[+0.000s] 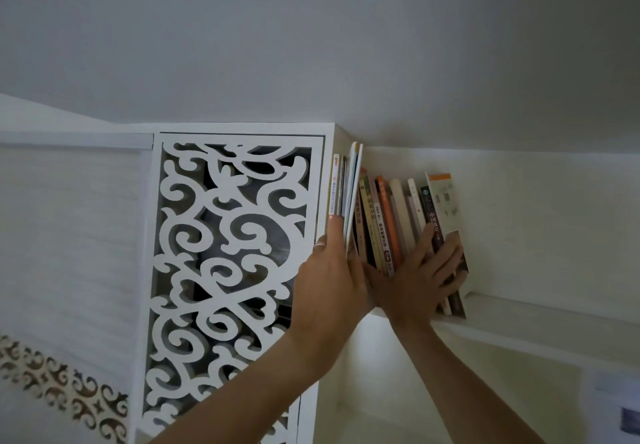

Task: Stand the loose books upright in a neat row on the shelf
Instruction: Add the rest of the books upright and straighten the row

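A row of upright books (388,222) stands on the white shelf (519,319), leaning slightly right. Its rightmost book (445,201) has a white and orange cover. At the left end, several thin books (349,187) rest against the cabinet's side. My left hand (329,281) holds these thin books at their lower ends, fingers pointing up along them and thumb on the other side. My right hand (419,270) lies spread flat over the lower spines of the row, fingertips reaching the rightmost book. Both hands hide the lower ends of the books.
A white cabinet door with cut-out scrollwork (228,236) stands directly left of the books. The shelf board runs on to the right along the white wall (536,218). The ceiling (346,45) lies close above the books.
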{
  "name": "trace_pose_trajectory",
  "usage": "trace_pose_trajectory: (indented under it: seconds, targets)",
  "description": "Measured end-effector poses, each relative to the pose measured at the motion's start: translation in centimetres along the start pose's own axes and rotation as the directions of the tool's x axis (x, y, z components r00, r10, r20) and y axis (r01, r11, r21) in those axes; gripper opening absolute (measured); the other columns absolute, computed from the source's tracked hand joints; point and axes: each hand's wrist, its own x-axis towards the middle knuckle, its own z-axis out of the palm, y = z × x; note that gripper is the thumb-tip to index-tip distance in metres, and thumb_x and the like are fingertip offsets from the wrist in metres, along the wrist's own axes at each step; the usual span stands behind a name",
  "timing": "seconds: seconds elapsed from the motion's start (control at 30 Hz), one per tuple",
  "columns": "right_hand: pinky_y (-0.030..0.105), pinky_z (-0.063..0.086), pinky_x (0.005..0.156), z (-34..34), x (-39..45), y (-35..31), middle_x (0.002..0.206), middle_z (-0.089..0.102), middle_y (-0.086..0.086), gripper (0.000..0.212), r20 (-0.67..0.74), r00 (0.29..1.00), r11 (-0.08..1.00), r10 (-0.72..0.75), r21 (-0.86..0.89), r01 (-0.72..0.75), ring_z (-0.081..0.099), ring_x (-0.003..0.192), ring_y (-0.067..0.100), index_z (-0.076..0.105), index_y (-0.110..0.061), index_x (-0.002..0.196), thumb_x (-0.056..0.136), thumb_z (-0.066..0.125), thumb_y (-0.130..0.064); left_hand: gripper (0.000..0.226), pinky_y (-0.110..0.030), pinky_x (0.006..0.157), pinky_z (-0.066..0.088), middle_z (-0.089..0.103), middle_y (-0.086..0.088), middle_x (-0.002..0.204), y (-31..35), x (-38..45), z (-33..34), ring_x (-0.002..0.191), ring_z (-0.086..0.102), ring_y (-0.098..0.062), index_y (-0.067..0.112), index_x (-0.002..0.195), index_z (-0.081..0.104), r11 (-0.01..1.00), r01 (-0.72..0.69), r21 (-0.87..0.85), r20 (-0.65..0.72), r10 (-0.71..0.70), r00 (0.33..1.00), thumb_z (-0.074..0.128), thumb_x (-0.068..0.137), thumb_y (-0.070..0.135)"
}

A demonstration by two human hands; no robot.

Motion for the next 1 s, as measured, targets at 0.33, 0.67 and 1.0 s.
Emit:
trace_pose_trajectory:
  seconds: [0.33, 0.67, 1.0]
  targets:
    - [0.069, 0.026, 0.112, 0.6, 0.6, -0.4, 0.161, 0.019, 0.030, 0.136, -0.055, 0.998, 0.998, 0.027, -0.052, -0.030, 0.025, 0.145, 0.048, 0.015, -0.012, 0.162, 0.061, 0.066, -0.087, 0.023, -0.044, 0.058, 0.059, 0.063, -0.002, 0.085, -0.4, 0.9, -0.2, 0.066, 0.064, -0.022, 0.026, 0.114, 0.040, 0.999, -0.025, 0.032, -0.020, 0.025, 0.999, 0.050, 0.098, 0.013]
    - [0.069, 0.026, 0.111, 1.0, 1.3, -1.1, 0.160, 0.026, 0.032, 0.113, -0.130, 0.988, 0.997, 0.079, -0.003, -0.080, 0.033, 0.143, 0.051, 0.026, -0.017, 0.162, 0.080, 0.016, -0.095, 0.044, -0.036, 0.084, 0.064, 0.065, -0.001, 0.130, 0.4, -0.6, 1.1, 0.106, 0.070, -0.017, 0.034, 0.144, 0.030, 0.992, -0.115, -0.057, -0.050, 0.112, 0.992, 0.051, 0.106, 0.026]
    - [0.069, 0.025, 0.111, 1.4, 2.4, -0.4, 0.157, 0.025, 0.031, 0.117, -0.176, 0.977, 0.992, 0.122, 0.045, -0.116, 0.026, 0.143, 0.048, 0.010, -0.021, 0.163, 0.073, 0.050, -0.085, 0.034, -0.036, 0.065, 0.063, 0.068, 0.002, 0.100, -2.1, 1.8, 3.6, 0.075, 0.069, -0.015, 0.024, 0.134, 0.039, 0.993, 0.042, -0.115, -0.072, -0.050, 0.996, 0.052, 0.103, 0.020]
